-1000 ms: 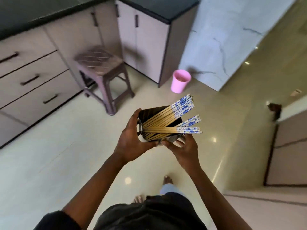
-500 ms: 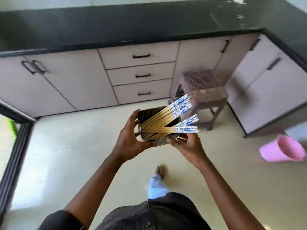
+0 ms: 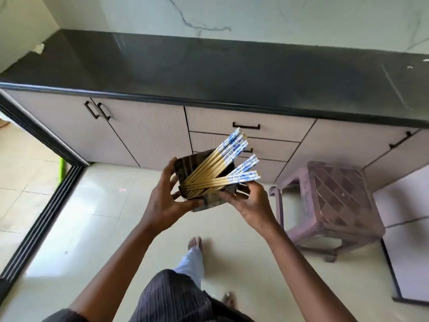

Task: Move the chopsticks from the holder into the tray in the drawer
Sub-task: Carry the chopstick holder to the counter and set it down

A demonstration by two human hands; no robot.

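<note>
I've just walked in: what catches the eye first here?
A fan of gold chopsticks with blue-patterned tops leans in a dark holder, held mid-view by the left hand and right hand. Behind runs a black countertop over pale closed drawers, with a mauve stool on the floor at right.

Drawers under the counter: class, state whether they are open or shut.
Shut. The drawers sit flush with the cabinet doors beside them; none is pulled out.
</note>
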